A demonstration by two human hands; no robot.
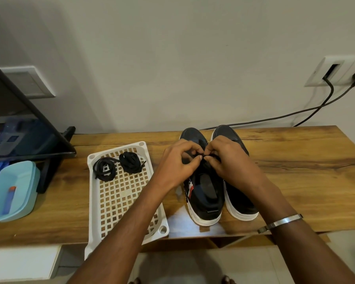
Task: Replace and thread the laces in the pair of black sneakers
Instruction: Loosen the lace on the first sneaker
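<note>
Two black sneakers with white soles stand side by side on the wooden table, heels toward me: the left sneaker (203, 193) and the right sneaker (238, 199). My left hand (177, 162) and my right hand (226, 158) meet over the left sneaker's tongue area. Both pinch a black lace (203, 156) between fingertips and thumb. Two coiled black laces (119, 163) lie at the far end of the white lattice tray (123, 201), left of the shoes.
A light blue box (10, 189) with a blue pen sits at the left. A dark screen on a stand (25, 128) is behind it. Black cables (295, 113) run from wall sockets behind the shoes. The table's front edge (234, 235) is near me.
</note>
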